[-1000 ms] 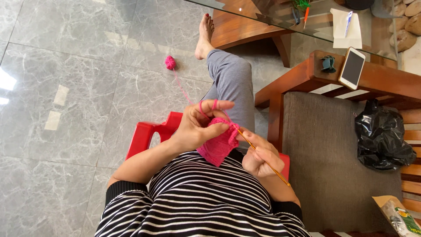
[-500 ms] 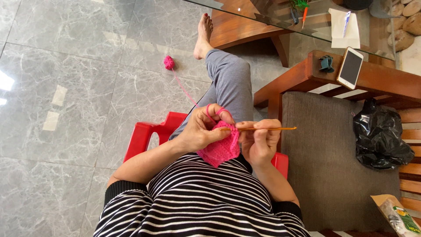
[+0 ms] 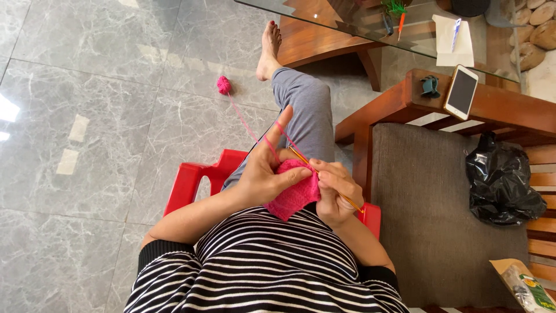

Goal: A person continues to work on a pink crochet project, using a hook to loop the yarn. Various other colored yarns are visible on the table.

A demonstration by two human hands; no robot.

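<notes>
The pink swatch (image 3: 294, 194) sits mid-frame, pinched by the left hand (image 3: 263, 174), whose forefinger is raised with the strand (image 3: 246, 124) over it. The right hand (image 3: 335, 191) is clenched on the hook (image 3: 324, 182) (its tip buried in the stitches). The strand runs up-left to the ball (image 3: 223, 85) on the floor. A tug could roll the ball away, and slack might drop a loop.
</notes>
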